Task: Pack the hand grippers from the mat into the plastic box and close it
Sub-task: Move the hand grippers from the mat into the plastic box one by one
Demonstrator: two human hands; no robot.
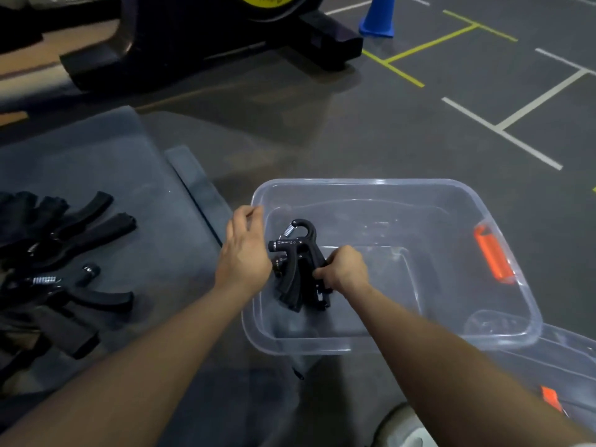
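Packing is underway: the right hand (pixel 345 266) pinches a hand gripper (pixel 298 262) inside the plastic box (pixel 451 191), the left hand (pixel 245 246) loosely spread beside the rim (touching? unclear). Next, release and fetch more from the mat (pixel 129 188).

The dark floor (pixel 322 124) carries the mat (pixel 106 175), plastic box (pixel 451 343) and blue cone (pixel 379 17).

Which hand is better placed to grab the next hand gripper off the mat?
Left, probably. The left hand hovers over the plastic box rim on the mat side, nearest the remaining hand grippers. The right hand is busy gripping the hand gripper in the box.
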